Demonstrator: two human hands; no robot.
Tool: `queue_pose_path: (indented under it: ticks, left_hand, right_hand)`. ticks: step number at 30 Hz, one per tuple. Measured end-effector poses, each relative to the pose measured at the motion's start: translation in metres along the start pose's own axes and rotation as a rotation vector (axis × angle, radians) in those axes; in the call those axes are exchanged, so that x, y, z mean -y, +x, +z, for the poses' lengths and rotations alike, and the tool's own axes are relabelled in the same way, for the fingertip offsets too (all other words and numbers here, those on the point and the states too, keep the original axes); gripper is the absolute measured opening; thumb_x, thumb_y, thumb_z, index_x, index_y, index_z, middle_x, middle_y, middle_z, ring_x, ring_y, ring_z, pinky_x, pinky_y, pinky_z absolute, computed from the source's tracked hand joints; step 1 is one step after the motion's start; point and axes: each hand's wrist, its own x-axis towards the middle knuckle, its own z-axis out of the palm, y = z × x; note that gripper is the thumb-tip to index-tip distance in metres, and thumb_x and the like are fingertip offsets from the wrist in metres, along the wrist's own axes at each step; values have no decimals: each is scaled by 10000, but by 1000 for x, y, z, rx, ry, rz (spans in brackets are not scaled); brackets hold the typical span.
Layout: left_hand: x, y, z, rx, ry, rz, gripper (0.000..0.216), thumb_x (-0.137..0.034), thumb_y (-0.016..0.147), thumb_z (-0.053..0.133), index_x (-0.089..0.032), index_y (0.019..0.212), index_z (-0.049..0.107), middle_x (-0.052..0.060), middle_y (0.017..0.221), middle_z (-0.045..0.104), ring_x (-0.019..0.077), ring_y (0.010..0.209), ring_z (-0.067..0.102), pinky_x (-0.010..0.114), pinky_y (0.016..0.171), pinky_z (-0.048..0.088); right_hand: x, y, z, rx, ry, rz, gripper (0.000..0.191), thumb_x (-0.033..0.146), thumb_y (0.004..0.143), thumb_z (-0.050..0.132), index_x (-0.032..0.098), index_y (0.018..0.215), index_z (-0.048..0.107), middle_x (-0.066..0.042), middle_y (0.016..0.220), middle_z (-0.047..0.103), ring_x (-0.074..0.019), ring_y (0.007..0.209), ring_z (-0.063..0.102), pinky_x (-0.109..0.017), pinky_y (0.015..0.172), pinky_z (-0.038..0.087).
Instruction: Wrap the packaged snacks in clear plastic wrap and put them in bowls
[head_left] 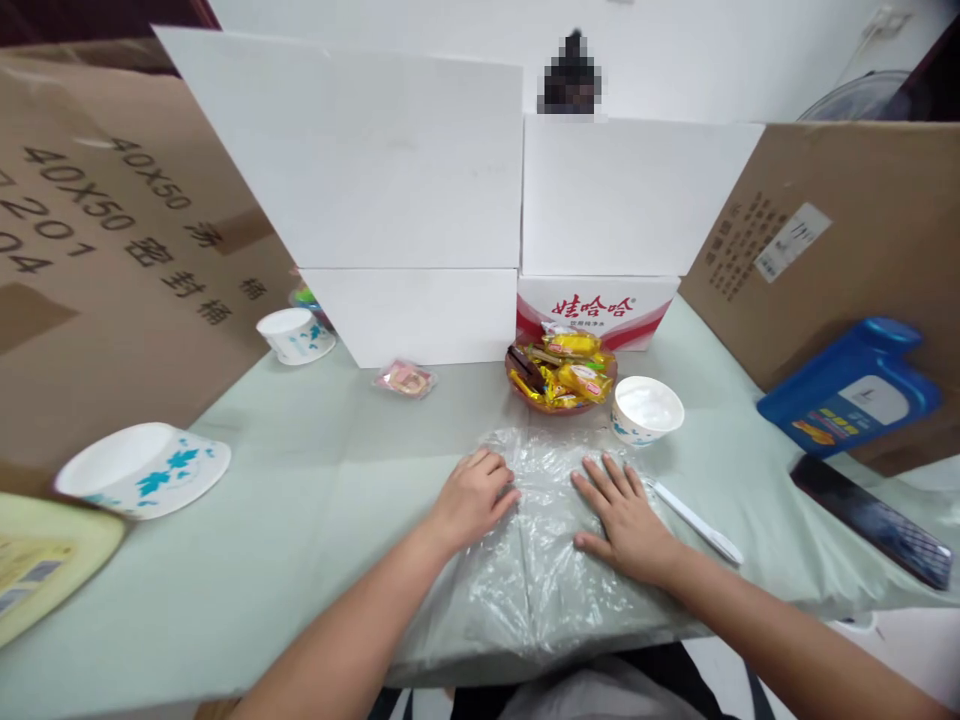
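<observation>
A thin clear plastic sheet or bag [532,560] lies crinkled on the table in front of me. My left hand [472,500] rests at its left side, fingers bent and thumb apart, with nothing visibly gripped. On the right part of the plastic, my right hand [626,515] lies flat with its fingers spread. A white plastic knife-like utensil [697,522] is just right of that hand. Beyond it stands a white paper bowl [647,408] with blue leaf prints. Past the plastic is a brown bowl [559,408] heaped with yellow-wrapped snacks [581,380].
A small wrapped snack [406,379] lies before the white panels [420,315]. Two paper bowls, one near [150,470] and one farther [295,336], tip sideways at left, beside a yellow container [52,560]. A blue bottle [851,390] and phone [870,520] sit right. Cardboard [840,260] walls the sides.
</observation>
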Motion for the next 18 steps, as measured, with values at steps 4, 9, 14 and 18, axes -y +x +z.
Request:
queue_pose_path:
  ticks: [4,9,14,18]
  left_hand:
    - [3,-2,9,83,20,-5,606,-484,831,655,-239,1363,497,116,1486,419,355,1393,309,537,1118,270]
    - [6,-4,12,194,17,-25,762,-608,822,598,-275,1466,363,109,1577,260,363,1466,128,586,1150,139]
    - [6,-3,12,219,16,-38,832,-642,787,614,-274,1480,336,131,1592,201,370,1471,88,630,1140,51]
    - [6,0,13,214,-28,-45,828,-660,790,597,-276,1477,340,138,1592,196,376,1470,80,643,1132,48]
  right_hand:
    - [6,-3,2,20,22,13,951,775,782,467,203,1517,276,-165,1585,197,-458,1440,48,-681,1091,134]
    - [6,-8,-1,-78,-16,10,917,765,805,442,190,1507,303,-171,1580,211,-442,1444,64,-684,1097,106]
    - [-12,-6,5,-145,-49,32,886,723,846,426,135,1499,312,-203,1576,194,-396,1457,80,-617,1129,161]
    - [-18,-6,2,-101,12,51,831,669,873,441,131,1494,319,-206,1567,223,-381,1455,121,-618,1128,188]
